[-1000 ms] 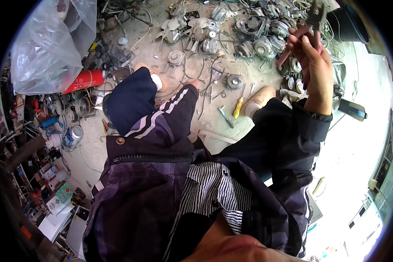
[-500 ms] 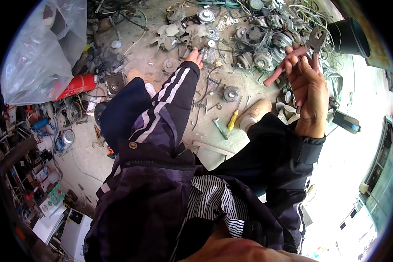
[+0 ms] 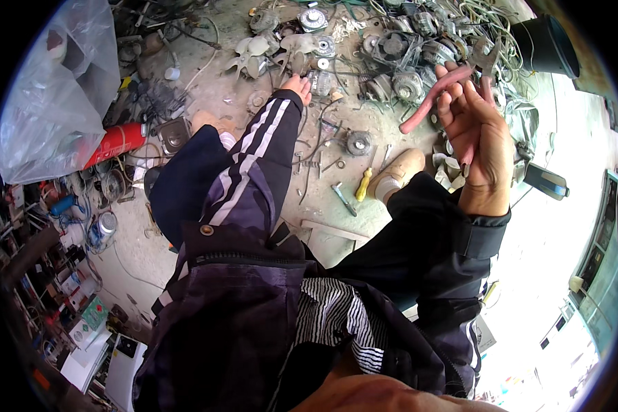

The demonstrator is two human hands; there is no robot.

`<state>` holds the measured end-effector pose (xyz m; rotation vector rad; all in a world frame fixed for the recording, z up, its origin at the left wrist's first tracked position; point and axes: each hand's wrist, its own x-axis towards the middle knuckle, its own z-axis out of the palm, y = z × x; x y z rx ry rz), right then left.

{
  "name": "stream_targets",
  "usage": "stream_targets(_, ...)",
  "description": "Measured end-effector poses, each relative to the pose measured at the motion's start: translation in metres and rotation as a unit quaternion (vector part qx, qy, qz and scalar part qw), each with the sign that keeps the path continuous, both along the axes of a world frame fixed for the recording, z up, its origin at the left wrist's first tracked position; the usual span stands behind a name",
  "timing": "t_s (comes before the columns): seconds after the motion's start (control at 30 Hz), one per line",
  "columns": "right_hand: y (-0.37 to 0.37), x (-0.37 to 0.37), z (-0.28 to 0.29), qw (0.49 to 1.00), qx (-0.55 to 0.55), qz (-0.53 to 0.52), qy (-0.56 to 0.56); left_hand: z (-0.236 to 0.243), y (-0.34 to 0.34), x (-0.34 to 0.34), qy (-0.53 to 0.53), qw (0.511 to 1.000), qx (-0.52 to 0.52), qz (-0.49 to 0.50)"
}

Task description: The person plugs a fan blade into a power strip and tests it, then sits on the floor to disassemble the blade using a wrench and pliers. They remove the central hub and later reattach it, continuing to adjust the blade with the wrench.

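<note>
From my remote view, nearest to the camera is the dark jacket with white stripes on its sleeves. The right hand is raised and holds pliers with red handles, spread apart; one handle sticks out to the left of the fingers. The metal jaws point away from the body.

On the floor lie a small slim tool and, just beside it, a yellow-handled screwdriver, close to the right shoe. A little farther is a round motor. The left hand is stretched just beside another small motor; whether it grips or touches something, I cannot tell.

To the left, a red cylinder carries pale marks like lettering, which I cannot read with certainty. Farther are pale fan blades, a heap of motor parts and a black bucket.

Compared with one second ago, the left hand has reached forward to the motors, and the right hand has come nearer to the body.
</note>
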<state>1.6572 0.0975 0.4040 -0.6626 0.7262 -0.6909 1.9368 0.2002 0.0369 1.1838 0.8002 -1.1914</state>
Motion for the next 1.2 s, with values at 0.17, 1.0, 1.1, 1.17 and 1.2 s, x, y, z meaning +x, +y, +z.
stream_targets(0.17,0.001,0.003,0.001,1.0,0.003,0.01,0.009,-0.005,0.008,0.019,0.006,1.0,0.011,0.02)
stream_targets(1.0,0.0,-0.004,-0.019,0.998,-0.003,0.059,0.009,-0.048,0.185,-0.219,-0.011,0.919,0.078,-0.385)
stream_targets(1.1,-0.002,-0.001,-0.02,0.995,0.043,0.084,-0.021,-0.049,0.19,-0.181,-0.159,0.892,0.162,-0.392)
stream_targets(1.17,-0.002,-0.001,-0.017,0.996,0.042,0.079,-0.02,-0.046,0.184,-0.15,-0.253,0.854,0.236,-0.388)
stream_targets(1.2,-0.002,-0.001,-0.017,0.996,0.043,0.076,-0.019,-0.044,0.18,-0.135,-0.289,0.832,0.275,-0.386)
